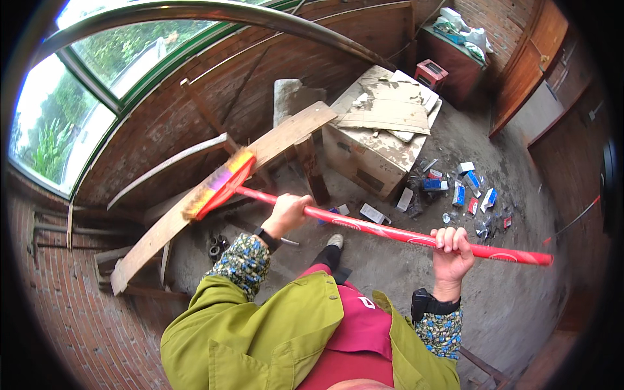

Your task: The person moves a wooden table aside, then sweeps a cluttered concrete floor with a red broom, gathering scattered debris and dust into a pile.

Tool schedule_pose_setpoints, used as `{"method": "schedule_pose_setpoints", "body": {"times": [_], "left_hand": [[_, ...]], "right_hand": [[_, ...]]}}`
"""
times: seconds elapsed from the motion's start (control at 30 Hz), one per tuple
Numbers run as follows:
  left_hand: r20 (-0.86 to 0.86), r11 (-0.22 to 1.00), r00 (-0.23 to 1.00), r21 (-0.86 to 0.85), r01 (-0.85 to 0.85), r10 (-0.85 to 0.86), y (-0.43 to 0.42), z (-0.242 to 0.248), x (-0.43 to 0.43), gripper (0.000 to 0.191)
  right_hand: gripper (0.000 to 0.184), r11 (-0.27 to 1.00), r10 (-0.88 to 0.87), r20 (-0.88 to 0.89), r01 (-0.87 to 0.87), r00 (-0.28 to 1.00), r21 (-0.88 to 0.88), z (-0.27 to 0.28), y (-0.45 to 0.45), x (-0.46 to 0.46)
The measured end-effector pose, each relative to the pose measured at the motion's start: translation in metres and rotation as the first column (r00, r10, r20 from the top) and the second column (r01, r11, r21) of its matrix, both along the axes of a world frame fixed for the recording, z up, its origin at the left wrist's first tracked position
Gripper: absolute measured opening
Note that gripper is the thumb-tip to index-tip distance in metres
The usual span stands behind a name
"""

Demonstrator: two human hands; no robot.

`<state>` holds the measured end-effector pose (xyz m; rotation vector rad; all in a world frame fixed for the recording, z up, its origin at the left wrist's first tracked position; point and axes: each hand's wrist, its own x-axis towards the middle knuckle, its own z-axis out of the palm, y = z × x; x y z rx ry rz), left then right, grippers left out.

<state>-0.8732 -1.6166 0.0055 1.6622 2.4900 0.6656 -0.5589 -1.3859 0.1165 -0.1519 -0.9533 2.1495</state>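
Observation:
Both of my hands grip the red handle (363,225) of a push broom, which slants across in front of my body. My left hand (287,214) is closed around it nearer the head, and my right hand (452,248) holds it toward the free end. The broom head (219,185) has a red plastic block with yellow and purple bristles. Those bristles face a long wooden plank (287,132) at the left; whether they touch it I cannot tell. The plank runs from beside a large cardboard box (363,158) down to the lower left.
Flattened cardboard (385,107) lies on the box. Small blue and white cartons (458,194) and plastic scraps litter the concrete floor (507,302). A curved metal pipe (243,10) crosses overhead. A red heater-like box (431,74) stands by a cabinet (446,63), and windows (131,53) line the left wall.

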Motion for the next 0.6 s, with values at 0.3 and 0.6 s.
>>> {"method": "schedule_pose_setpoints", "body": {"times": [0.3,0.6], "left_hand": [[0.084,0.964,0.962,0.086,0.252,-0.259,0.158,-0.024,-0.045,0.024],[0.197,0.879,0.858,0.146,0.453,-0.475,0.247,0.018,-0.075,0.019]], "right_hand": [[0.028,0.971,-0.174,0.048,0.163,0.984,0.175,0.05,0.07,-0.02],[0.029,0.912,-0.265,0.017,0.245,0.964,0.328,0.121,0.089,-0.036]]}}
